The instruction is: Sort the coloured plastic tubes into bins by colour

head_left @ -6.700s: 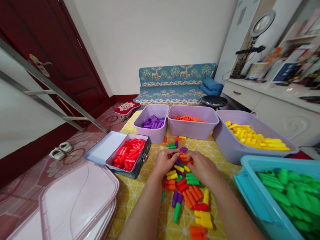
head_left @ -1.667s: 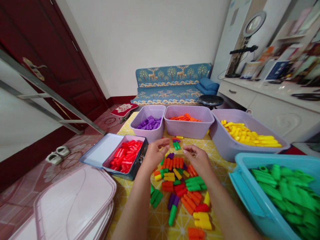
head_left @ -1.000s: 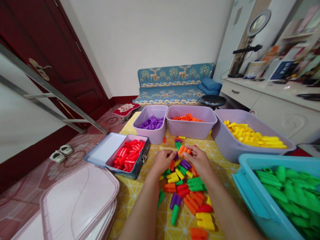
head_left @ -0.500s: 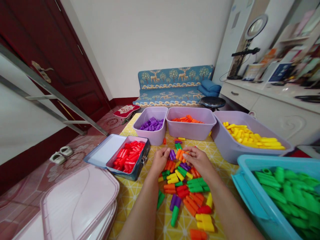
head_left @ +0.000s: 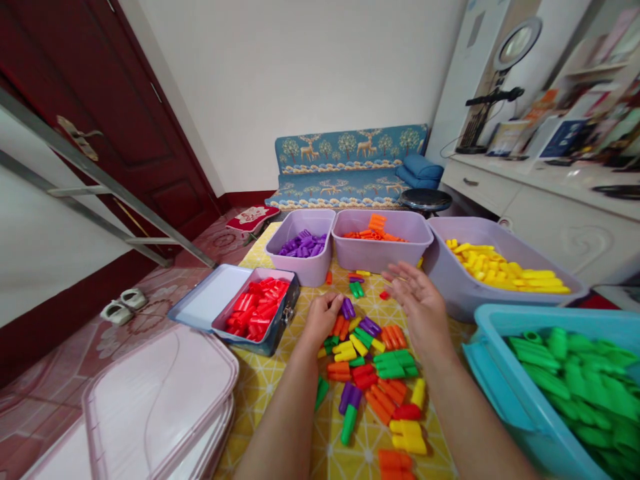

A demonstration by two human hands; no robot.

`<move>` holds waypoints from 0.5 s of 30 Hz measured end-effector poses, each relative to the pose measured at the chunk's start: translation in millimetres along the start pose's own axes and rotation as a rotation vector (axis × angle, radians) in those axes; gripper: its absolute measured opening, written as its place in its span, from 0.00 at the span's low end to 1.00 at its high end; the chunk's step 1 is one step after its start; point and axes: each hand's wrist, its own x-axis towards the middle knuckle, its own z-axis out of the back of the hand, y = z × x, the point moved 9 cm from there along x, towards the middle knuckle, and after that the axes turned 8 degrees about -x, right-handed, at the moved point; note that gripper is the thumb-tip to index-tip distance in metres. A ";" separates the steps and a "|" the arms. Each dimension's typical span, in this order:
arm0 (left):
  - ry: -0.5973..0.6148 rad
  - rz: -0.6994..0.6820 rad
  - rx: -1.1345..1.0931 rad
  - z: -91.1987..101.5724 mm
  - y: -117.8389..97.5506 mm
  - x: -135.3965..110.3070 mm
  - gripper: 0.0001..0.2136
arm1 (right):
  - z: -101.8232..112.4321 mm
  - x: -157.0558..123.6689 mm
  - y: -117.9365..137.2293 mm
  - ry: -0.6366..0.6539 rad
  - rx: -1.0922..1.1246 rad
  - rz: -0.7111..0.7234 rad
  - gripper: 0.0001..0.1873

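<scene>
The left hand (head_left: pixel 324 319) rests on the 10 o'clock edge of the peg pile (head_left: pixel 373 363), fingers curled narrow; I cannot tell if they grip one. The right hand (head_left: pixel 423 303) hovers at the pile's 1 o'clock, fingers wide and empty, near the orange bin (head_left: pixel 383 252). Bare desk (head_left: pixel 265 387) lies at 8 o'clock, and the green bin (head_left: pixel 493 380) crowds 4 o'clock.

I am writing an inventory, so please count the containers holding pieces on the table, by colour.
Lilac tubs: 3
Blue tin: 1
Turquoise bin: 1
Total: 5
</scene>
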 end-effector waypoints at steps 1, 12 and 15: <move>0.000 -0.001 0.001 0.0 -0.6 -0.3 0.20 | 0.9 0.6 -8.5 0.006 -0.076 -0.036 0.21; -0.076 0.006 -0.177 5.7 -1.0 0.5 0.13 | -34.2 -23.3 -53.0 0.541 -1.086 0.017 0.16; -0.120 -0.003 -0.240 9.7 -5.0 -0.6 0.14 | -36.0 -22.7 -51.2 0.506 -1.097 0.029 0.18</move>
